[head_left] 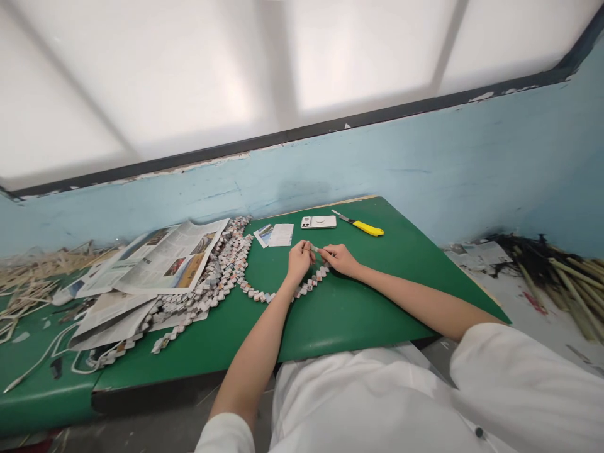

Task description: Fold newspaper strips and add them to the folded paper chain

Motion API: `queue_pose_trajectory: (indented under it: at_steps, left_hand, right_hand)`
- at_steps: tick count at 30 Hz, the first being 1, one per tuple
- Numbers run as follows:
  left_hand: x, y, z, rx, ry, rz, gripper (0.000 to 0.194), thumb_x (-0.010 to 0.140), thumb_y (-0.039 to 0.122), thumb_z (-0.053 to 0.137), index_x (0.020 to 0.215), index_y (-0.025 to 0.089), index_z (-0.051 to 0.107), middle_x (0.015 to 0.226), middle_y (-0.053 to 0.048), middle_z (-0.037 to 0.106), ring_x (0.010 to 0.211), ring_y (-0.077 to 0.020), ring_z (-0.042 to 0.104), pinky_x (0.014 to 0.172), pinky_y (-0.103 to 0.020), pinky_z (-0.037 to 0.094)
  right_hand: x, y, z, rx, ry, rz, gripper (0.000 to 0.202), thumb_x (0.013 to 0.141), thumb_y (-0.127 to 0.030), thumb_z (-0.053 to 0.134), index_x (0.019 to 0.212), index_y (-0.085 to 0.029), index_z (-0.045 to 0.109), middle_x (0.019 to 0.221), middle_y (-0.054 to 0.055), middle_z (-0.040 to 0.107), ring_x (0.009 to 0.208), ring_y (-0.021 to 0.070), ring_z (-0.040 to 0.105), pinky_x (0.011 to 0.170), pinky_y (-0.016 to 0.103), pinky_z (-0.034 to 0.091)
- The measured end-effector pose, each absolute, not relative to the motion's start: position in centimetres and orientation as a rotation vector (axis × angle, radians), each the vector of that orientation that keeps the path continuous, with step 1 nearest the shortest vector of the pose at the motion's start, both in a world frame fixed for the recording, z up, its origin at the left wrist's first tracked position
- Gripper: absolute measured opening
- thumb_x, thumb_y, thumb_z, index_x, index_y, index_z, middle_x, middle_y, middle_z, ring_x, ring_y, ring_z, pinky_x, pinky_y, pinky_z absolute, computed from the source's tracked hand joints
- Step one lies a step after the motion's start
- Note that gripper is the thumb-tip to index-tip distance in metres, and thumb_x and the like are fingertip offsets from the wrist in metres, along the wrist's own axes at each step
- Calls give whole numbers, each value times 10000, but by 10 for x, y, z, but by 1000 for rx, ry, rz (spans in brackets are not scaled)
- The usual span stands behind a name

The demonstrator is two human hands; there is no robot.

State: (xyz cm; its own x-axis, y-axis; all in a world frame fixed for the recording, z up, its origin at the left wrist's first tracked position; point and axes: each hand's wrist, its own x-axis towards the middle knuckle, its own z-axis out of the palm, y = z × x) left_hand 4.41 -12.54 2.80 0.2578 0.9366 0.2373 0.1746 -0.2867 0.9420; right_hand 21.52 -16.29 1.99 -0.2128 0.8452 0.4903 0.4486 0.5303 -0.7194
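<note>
My left hand (pixel 299 260) and my right hand (pixel 341 260) meet over the green table, fingers pinched. Between their fingertips is a small, pale folded paper strip (pixel 314 248). Just under the hands, a zigzag chain of folded newspaper (pixel 257 296) curves along the tabletop from the left; my left wrist crosses in front of part of it. Its near end reaches up close to my right fingers, and whether it joins the strip I cannot tell. Beyond the hands lie two small paper pieces (pixel 282 234), one printed with a picture.
A white phone (pixel 319 222) and a yellow-handled knife (pixel 368 228) lie at the back of the green table (pixel 368 314). Newspaper sheets (pixel 165 267) rest on a heap of folded paper chains (pixel 221 267) at left. A white cable (pixel 40 358) trails nearby. Bamboo poles (pixel 578 283) lie at far right.
</note>
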Motion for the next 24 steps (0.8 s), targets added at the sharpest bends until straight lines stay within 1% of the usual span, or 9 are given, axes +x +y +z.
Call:
queue_pose_trajectory:
  at_steps: [4,10,15,19,24]
  left_hand:
    - [44,-126,28,1668,1057,1102,364,994,499,457,771,218,517,535,15,578,449,-137,518,524,-263,430]
    - [43,-130,32,1731,1070,1090,361,1003,487,444,765,224,512,521,19,577,453,-142,522,535,-261,423]
    - [43,-129,31,1732,1093,1076,361,1004,487,438,762,228,506,526,14,587,457,-148,533,542,-264,427]
    - [43,-130,32,1730,1107,1072,358,1003,479,440,758,228,509,522,11,589,452,-149,530,541,-265,425]
    - [42,-130,33,1719,1126,1090,351,1003,464,444,755,226,514,531,7,596,466,-151,541,547,-267,438]
  right_hand:
    - [214,-163,20,-1078,-1853,539,566,1018,-551,461,577,-213,565,566,14,617,591,171,553,669,300,402]
    - [214,-164,22,-1060,-1858,563,565,1023,-550,431,602,-211,596,569,11,629,591,174,539,725,321,425]
    - [215,-164,21,-1092,-1811,604,565,1011,-575,435,630,-203,624,562,8,597,588,172,528,656,300,406]
    - [216,-164,21,-1103,-1778,626,517,1002,-544,467,655,-197,630,545,-10,543,548,153,481,593,286,357]
    - [214,-165,21,-1087,-1841,544,491,1006,-523,479,674,-205,651,568,3,573,598,170,513,633,289,376]
